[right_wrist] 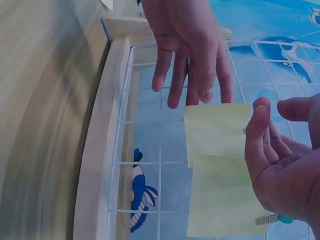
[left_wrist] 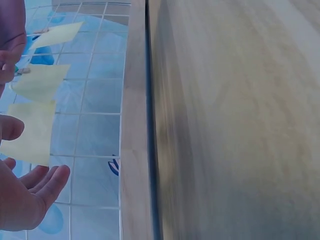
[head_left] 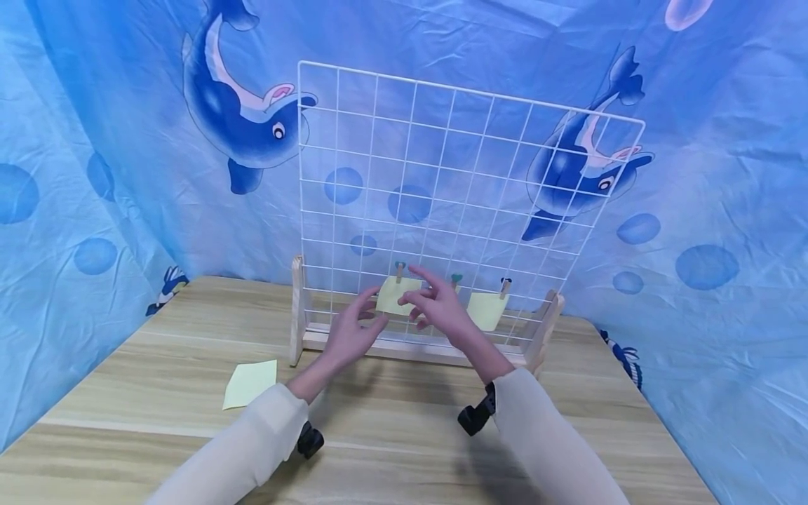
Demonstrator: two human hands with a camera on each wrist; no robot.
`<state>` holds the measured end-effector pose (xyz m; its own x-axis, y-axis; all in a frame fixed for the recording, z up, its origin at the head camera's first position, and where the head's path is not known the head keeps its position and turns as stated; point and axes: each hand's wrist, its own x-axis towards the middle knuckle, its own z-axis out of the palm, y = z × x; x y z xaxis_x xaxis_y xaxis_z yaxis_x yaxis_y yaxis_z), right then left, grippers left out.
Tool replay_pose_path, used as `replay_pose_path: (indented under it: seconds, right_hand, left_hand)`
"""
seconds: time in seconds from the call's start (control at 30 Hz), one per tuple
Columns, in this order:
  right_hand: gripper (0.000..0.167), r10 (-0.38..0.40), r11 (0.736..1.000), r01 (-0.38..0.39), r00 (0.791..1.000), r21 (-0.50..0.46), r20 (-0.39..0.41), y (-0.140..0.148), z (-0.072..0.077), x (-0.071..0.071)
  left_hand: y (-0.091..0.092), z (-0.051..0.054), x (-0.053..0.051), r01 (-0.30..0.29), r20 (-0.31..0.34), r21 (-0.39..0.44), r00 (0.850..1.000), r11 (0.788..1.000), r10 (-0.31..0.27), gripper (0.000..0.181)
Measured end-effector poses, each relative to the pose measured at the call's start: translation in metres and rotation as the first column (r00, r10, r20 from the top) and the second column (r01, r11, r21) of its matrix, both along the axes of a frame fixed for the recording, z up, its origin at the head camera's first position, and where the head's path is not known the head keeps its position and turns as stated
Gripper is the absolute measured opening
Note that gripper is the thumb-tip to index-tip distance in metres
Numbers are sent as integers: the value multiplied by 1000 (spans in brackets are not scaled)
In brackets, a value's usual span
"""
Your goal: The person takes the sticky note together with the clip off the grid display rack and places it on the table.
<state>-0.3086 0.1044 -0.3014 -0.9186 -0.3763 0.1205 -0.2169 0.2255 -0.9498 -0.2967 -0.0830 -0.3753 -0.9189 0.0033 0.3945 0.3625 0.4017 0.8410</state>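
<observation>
Pale yellow sticky notes hang on a white wire grid (head_left: 442, 168), held by small wooden clothespins with coloured tops. My left hand (head_left: 353, 331) is at the left edge of the leftmost note (head_left: 389, 298), fingers loosely spread; whether they touch it I cannot tell. My right hand (head_left: 440, 306) hovers before the same note, thumb and index finger apart with nothing between them. The clothespin (head_left: 400, 272) sits at that note's top edge. Mostly behind my right hand is the middle note (right_wrist: 225, 195), with its green-topped clothespin (head_left: 456, 280). Farther right hangs another note (head_left: 487, 310).
A loose sticky note (head_left: 250, 384) lies on the wooden table (head_left: 391, 449) at the left. The grid stands in a wooden base (head_left: 385, 347) with uprights at both ends. Behind it hangs a blue dolphin-print cloth (head_left: 126, 91).
</observation>
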Motion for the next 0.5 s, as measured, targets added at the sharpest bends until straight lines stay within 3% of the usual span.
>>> replay_pose_path:
  seconds: [0.5]
  right_hand:
    - [69,-54,998,55,998,30,-17,-25,4,-19]
  left_hand:
    - [5,1,-8,-59,-9,12,998,998,59,46]
